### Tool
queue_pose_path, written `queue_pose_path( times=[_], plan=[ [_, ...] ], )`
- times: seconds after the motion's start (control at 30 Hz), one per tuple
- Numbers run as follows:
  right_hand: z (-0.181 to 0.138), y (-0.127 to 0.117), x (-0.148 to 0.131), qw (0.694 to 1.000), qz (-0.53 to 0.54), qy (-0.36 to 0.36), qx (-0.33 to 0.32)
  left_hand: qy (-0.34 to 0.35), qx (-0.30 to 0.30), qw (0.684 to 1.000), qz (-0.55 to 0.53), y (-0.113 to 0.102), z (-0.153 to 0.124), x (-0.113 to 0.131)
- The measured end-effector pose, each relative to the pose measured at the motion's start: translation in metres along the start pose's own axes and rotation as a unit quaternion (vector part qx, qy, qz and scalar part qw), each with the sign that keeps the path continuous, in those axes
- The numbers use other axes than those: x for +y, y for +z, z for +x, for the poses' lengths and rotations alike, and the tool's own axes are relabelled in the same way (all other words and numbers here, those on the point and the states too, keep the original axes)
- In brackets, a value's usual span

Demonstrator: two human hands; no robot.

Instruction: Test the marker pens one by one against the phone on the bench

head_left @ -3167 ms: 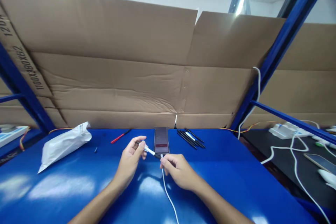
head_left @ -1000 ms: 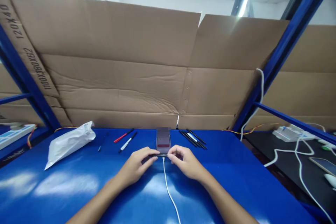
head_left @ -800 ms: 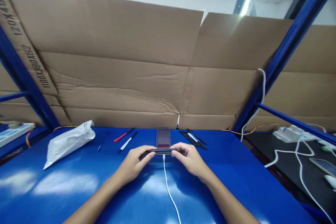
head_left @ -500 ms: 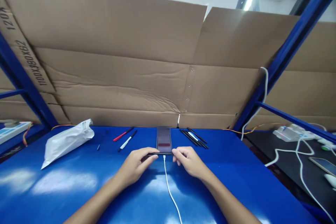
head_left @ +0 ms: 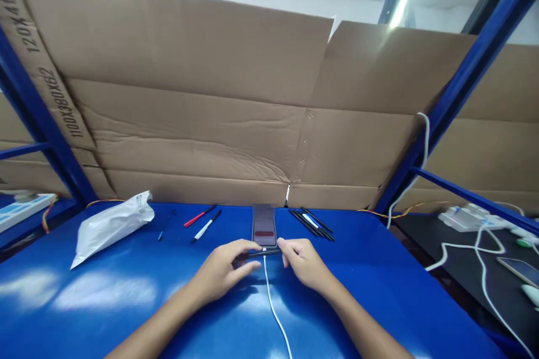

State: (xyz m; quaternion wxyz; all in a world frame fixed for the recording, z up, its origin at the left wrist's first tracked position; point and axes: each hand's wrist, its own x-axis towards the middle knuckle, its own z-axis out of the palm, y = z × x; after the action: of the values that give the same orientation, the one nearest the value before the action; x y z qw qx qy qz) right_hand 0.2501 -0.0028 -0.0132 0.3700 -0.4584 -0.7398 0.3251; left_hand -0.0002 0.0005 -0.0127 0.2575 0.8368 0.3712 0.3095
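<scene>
A smartphone [head_left: 264, 231] lies on the blue table, its upper end blurred and a red bar on its screen. A white charging cable [head_left: 273, 308] runs from its lower end toward me. Across that end lies a thin black pen [head_left: 263, 253], slightly tilted. My left hand [head_left: 221, 272] grips the pen's left part, and my right hand [head_left: 303, 262] pinches its right end. Both hands sit just below the phone. A white-and-black pen [head_left: 206, 226] and a red marker [head_left: 199, 215] lie to the left of the phone.
A bundle of black pens [head_left: 310, 224] lies right of the phone, and a white plastic bag [head_left: 112, 230] lies at left. Cardboard sheets stand behind the blue table [head_left: 84, 291]. Blue shelf uprights flank it. A dark bench at right holds cables and another phone [head_left: 517, 271].
The white-and-black pen has left my left hand and now lies on the table. Both hands have closed in on the black pen, whose left end has dipped slightly in the last half second.
</scene>
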Motion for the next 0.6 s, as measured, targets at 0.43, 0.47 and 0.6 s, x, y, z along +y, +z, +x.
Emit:
queue_pose_path(
  times=[0.43, 0.47, 0.6],
  plan=[
    [-0.0040, 0.0033, -0.0066, 0.997, -0.052, -0.040, -0.038, 0.037, -0.060, 0.996, 0.062, 0.0015, -0.0025, 0.0020],
    [-0.0044, 0.0041, -0.0063, 0.997, -0.051, -0.042, -0.045, 0.053, -0.066, 0.994, 0.065, 0.0028, -0.0027, 0.0021],
    [-0.0056, 0.0043, -0.0073, 0.997, -0.045, -0.057, -0.029, 0.064, -0.055, 0.992, 0.092, 0.0039, -0.0014, 0.0027]
  ],
)
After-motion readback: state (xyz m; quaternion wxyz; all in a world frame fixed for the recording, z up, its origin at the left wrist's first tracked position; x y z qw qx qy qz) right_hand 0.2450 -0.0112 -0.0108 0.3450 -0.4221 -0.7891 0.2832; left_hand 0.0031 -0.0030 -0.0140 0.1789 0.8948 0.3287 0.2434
